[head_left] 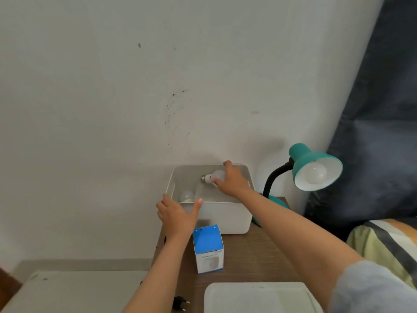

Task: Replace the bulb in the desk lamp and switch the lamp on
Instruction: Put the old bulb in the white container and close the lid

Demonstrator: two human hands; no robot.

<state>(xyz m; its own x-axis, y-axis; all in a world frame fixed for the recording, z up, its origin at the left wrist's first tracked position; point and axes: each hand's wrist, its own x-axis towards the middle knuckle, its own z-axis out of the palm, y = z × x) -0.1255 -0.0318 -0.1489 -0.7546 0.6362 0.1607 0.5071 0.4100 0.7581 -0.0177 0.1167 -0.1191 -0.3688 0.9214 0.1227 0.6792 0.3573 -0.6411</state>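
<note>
A teal desk lamp (316,164) with a black gooseneck stands at the right of the wooden table, a white bulb (316,172) unlit in its shade. A white bin (225,218) sits against the wall. My right hand (232,179) reaches into the bin and grips a white bulb (213,176) by its globe, screw base pointing left. A second bulb (186,196) lies at the bin's left bottom. My left hand (177,214) rests on the bin's front left rim, fingers spread.
A blue and white bulb box (208,248) stands in front of the bin. A white lid (259,298) lies at the table's near edge. A black plug (180,302) lies at the lower left. A dark curtain (379,109) and a striped bed cover (388,245) fill the right.
</note>
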